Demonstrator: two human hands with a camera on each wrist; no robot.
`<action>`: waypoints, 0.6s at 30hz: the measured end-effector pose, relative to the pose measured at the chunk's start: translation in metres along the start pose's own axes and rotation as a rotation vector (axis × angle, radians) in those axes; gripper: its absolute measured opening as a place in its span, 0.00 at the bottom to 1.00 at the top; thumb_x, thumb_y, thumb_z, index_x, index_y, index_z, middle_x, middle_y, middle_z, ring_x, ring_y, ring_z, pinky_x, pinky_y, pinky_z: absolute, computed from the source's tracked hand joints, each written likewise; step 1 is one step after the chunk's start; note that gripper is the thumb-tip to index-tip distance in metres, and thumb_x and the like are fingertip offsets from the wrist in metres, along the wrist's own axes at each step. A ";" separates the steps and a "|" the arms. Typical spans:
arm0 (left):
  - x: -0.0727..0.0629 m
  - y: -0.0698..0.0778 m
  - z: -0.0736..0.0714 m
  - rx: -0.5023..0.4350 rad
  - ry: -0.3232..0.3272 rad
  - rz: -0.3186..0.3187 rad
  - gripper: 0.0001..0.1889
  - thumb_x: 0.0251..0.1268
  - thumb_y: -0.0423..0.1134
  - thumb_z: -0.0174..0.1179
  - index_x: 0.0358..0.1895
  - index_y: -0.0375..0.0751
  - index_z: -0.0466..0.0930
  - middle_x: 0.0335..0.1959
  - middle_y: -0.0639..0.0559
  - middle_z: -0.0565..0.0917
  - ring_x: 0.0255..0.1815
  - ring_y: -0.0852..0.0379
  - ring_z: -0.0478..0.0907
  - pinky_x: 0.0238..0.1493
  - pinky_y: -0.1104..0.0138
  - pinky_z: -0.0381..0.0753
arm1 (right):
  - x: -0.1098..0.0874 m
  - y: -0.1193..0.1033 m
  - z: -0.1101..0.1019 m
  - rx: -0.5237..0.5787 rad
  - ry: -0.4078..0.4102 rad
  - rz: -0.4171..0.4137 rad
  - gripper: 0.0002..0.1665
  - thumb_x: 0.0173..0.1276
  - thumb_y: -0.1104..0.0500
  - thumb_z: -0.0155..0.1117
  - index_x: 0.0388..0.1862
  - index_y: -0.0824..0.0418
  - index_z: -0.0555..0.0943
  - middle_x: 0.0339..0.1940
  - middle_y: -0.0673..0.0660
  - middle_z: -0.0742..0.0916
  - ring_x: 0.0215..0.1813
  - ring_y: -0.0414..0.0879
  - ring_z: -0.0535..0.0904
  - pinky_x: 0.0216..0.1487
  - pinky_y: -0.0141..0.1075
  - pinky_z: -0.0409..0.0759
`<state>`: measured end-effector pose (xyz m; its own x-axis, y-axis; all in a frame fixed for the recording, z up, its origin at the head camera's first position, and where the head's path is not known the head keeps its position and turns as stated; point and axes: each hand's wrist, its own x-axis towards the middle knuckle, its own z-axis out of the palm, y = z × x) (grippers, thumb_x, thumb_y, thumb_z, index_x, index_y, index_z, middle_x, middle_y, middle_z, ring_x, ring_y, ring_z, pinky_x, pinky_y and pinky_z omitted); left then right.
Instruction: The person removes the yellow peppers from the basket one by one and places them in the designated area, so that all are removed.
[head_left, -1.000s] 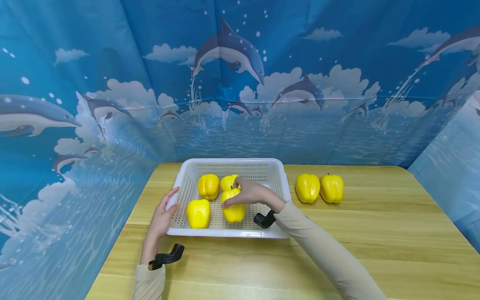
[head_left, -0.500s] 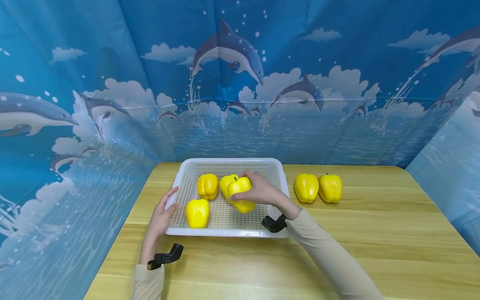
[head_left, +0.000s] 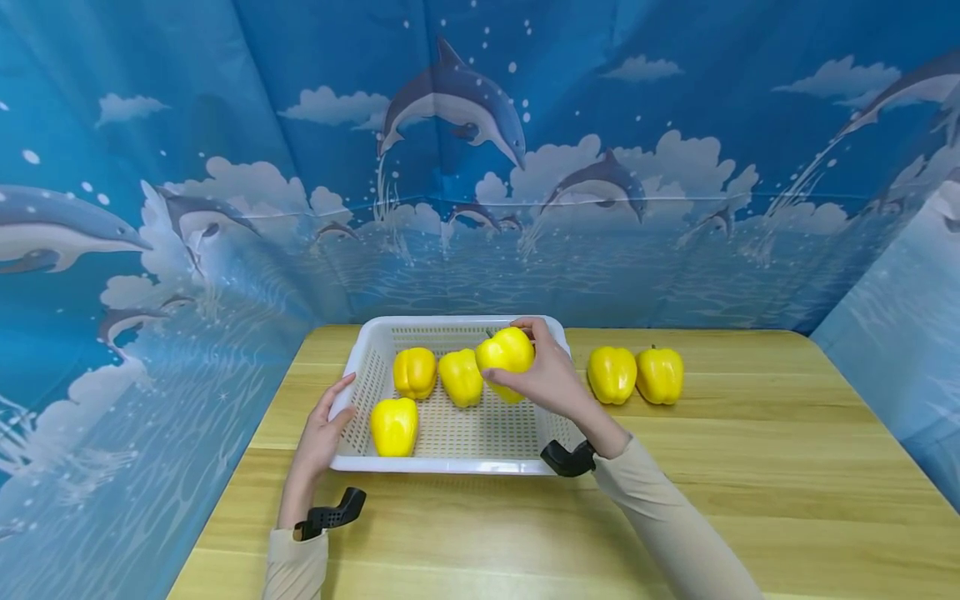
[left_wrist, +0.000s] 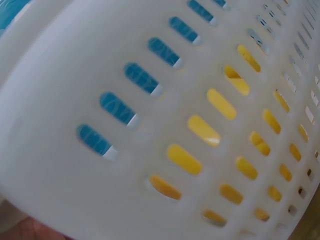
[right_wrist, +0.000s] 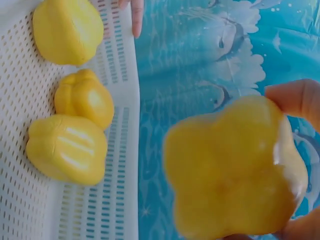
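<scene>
My right hand point(head_left: 555, 379) grips a yellow bell pepper point(head_left: 507, 348), thumb on its near side and fingers behind. The pepper is held up over the right half of a white perforated basket point(head_left: 450, 466). In the right wrist view its lobed bottom end point(right_wrist: 230, 170) faces the camera. Three other yellow peppers lie inside: one at back left point(head_left: 415, 372), one in the middle point(head_left: 461, 377) and one at front left point(head_left: 393, 427). At the basket's left side my left hand point(head_left: 321, 433) holds the rim; the basket wall point(left_wrist: 60, 75) fills the left wrist view.
Two more yellow peppers, one here point(head_left: 611, 375) and its neighbour point(head_left: 660, 375), sit side by side on the wooden table point(head_left: 750, 467), right of the basket. A blue dolphin-print curtain point(head_left: 480, 250) hangs behind the table and along its sides.
My right hand has lifted the pepper from the basket's middle and carried it up and to the right, uncovering the middle pepper. The left hand stays at the rim.
</scene>
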<state>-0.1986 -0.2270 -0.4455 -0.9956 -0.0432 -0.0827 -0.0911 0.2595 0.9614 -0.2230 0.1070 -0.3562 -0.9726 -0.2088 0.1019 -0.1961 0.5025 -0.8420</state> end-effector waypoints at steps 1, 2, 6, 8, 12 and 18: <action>0.000 0.000 0.000 -0.001 -0.001 0.001 0.26 0.75 0.36 0.43 0.73 0.56 0.56 0.74 0.43 0.52 0.67 0.38 0.58 0.60 0.39 0.59 | -0.001 0.001 -0.002 0.016 0.012 -0.005 0.47 0.52 0.44 0.73 0.64 0.56 0.59 0.57 0.60 0.72 0.46 0.53 0.75 0.40 0.43 0.79; 0.000 0.000 0.000 -0.002 -0.003 0.002 0.26 0.75 0.36 0.43 0.73 0.56 0.56 0.74 0.43 0.52 0.67 0.37 0.58 0.60 0.39 0.59 | -0.003 0.002 -0.003 0.031 0.025 -0.008 0.47 0.52 0.44 0.73 0.65 0.56 0.59 0.57 0.60 0.71 0.47 0.54 0.75 0.40 0.44 0.79; 0.001 -0.001 -0.001 -0.002 -0.007 0.009 0.26 0.75 0.36 0.43 0.73 0.55 0.56 0.74 0.43 0.52 0.67 0.37 0.58 0.59 0.39 0.60 | -0.008 0.008 -0.012 0.089 0.072 -0.024 0.47 0.54 0.45 0.73 0.65 0.56 0.58 0.57 0.60 0.70 0.48 0.54 0.73 0.41 0.44 0.78; 0.002 -0.002 -0.001 0.002 -0.005 0.008 0.26 0.75 0.35 0.43 0.73 0.55 0.56 0.74 0.43 0.52 0.67 0.38 0.58 0.59 0.39 0.60 | -0.010 0.013 -0.016 0.094 0.113 -0.044 0.47 0.54 0.46 0.73 0.66 0.56 0.58 0.56 0.60 0.70 0.48 0.54 0.73 0.40 0.44 0.77; 0.002 -0.005 -0.001 0.010 0.001 0.003 0.26 0.75 0.35 0.43 0.73 0.56 0.56 0.74 0.45 0.53 0.67 0.38 0.59 0.59 0.40 0.62 | -0.015 0.023 -0.026 0.108 0.217 -0.085 0.45 0.54 0.48 0.74 0.65 0.56 0.61 0.55 0.60 0.71 0.46 0.54 0.71 0.39 0.46 0.76; 0.003 -0.005 -0.002 0.007 -0.008 0.026 0.26 0.75 0.35 0.43 0.73 0.55 0.56 0.74 0.43 0.53 0.67 0.38 0.58 0.59 0.39 0.61 | -0.021 0.038 -0.043 0.157 0.369 -0.113 0.43 0.56 0.53 0.72 0.67 0.58 0.61 0.58 0.60 0.69 0.50 0.52 0.66 0.43 0.47 0.70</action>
<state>-0.2007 -0.2300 -0.4500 -0.9978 -0.0284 -0.0601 -0.0655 0.2671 0.9614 -0.2150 0.1663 -0.3678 -0.9311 0.0740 0.3571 -0.3103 0.3536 -0.8824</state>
